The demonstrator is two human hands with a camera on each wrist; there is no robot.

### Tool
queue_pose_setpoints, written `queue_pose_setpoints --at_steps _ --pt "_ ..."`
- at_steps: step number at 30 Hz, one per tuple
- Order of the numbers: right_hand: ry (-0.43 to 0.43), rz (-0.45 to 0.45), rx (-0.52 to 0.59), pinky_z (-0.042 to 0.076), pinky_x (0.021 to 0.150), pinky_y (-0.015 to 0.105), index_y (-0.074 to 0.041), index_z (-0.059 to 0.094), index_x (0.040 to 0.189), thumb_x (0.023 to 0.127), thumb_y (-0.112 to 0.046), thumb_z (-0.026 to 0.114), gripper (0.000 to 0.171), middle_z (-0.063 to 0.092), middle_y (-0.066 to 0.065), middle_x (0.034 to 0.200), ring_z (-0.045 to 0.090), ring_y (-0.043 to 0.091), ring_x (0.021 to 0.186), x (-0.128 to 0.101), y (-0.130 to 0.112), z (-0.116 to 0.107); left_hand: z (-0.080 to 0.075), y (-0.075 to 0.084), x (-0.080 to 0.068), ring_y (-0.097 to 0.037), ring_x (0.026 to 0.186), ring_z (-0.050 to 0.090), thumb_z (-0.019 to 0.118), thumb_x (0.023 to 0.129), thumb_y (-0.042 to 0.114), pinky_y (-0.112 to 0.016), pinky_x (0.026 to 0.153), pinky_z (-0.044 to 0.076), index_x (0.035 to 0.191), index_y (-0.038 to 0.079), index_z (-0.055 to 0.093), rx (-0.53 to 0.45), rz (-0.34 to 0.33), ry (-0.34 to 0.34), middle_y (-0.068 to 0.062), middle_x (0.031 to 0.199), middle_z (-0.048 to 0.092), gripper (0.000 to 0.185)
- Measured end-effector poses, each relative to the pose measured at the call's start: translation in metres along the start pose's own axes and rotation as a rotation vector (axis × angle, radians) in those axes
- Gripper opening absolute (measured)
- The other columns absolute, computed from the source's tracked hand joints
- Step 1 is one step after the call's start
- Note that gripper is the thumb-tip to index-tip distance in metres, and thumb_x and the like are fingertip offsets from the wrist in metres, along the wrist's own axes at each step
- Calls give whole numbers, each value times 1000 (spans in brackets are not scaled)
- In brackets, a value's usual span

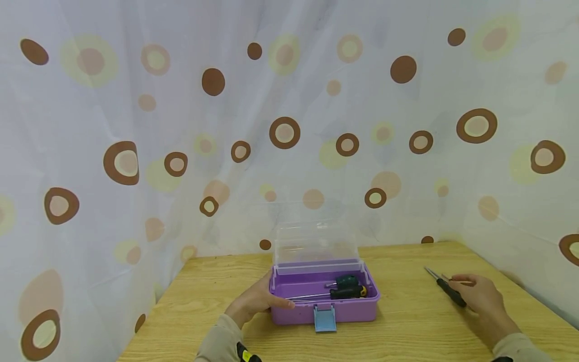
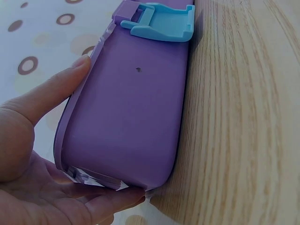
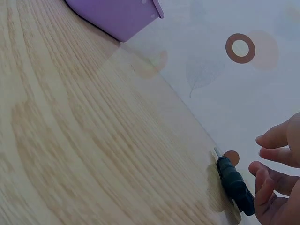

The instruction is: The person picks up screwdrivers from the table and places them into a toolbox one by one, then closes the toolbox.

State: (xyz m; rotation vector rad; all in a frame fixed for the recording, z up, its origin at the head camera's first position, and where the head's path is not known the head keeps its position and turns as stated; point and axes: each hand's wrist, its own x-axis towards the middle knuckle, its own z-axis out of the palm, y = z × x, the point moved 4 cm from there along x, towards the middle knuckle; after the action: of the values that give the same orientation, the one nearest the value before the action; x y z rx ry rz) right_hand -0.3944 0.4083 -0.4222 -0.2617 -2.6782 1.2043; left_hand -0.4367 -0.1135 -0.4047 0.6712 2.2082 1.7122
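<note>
A purple toolbox (image 1: pixel 300 315) with its clear lid (image 1: pixel 316 244) raised stands on the table. My left hand (image 1: pixel 255 299) grips its left end, the thumb on the front rim and the fingers along the side. Inside lie a screwdriver with a black and yellow handle (image 1: pixel 348 292) and a short one with a dark green handle (image 1: pixel 347 281). At the right, my right hand (image 1: pixel 484 299) hovers beside a dark-handled screwdriver (image 1: pixel 451 292) on the table. In the right wrist view its loosely bent fingers appear apart from the dark handle (image 3: pixel 230 178). A thin piece near the fingertips is mostly hidden.
The blue latch (image 1: pixel 325 320) hangs down at the toolbox's front. A spotted sheet (image 1: pixel 307 171) hangs behind the wooden table (image 1: pixel 407 322) and along both its sides. Bare wood lies between the toolbox and the right-hand screwdriver.
</note>
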Motion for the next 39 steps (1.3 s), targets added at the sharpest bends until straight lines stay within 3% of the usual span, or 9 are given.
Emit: queue_pose_setpoints --at_steps 4,10,17,24,30,39 --pt "-33 7 -59 41 91 72 9 58 133 102 -44 60 61 60 37 128 47 63 116 1 5 1 0 0 0 -45 133 47 90 77 9 -59 111 38 166 14 6 -5 -2 -4 -22 150 46 122" --pt "-33 10 -136 48 79 60 9 60 129 101 -37 63 54 59 38 127 52 61 108 2 11 6 1 0 1 -45 133 47 90 77 8 -59 113 36 166 14 7 -3 18 -15 -23 150 46 121" --pt "-57 33 -219 49 73 62 8 61 129 93 -38 71 58 53 42 131 53 63 106 2 16 10 1 1 2 -46 134 46 89 77 7 -62 115 31 166 12 9 -8 41 -23 -23 151 46 119" --pt "-34 34 -297 51 61 56 6 60 131 93 -32 74 55 56 42 126 62 56 91 0 14 14 1 2 2 -45 134 46 90 77 9 -62 115 30 165 12 11 5 31 -9 -22 150 46 119" --pt "-23 41 -312 51 57 53 4 62 132 94 -30 73 52 59 41 123 65 51 82 4 18 15 1 2 2 -45 133 47 90 77 9 -62 115 30 165 12 12 -1 33 -10 -22 150 47 118" --pt "-24 47 -279 51 60 55 6 62 129 95 -24 67 46 60 40 121 64 51 86 -1 14 14 1 1 1 -46 134 46 90 77 8 -62 115 30 165 12 12 -7 31 -15 -23 150 47 118"
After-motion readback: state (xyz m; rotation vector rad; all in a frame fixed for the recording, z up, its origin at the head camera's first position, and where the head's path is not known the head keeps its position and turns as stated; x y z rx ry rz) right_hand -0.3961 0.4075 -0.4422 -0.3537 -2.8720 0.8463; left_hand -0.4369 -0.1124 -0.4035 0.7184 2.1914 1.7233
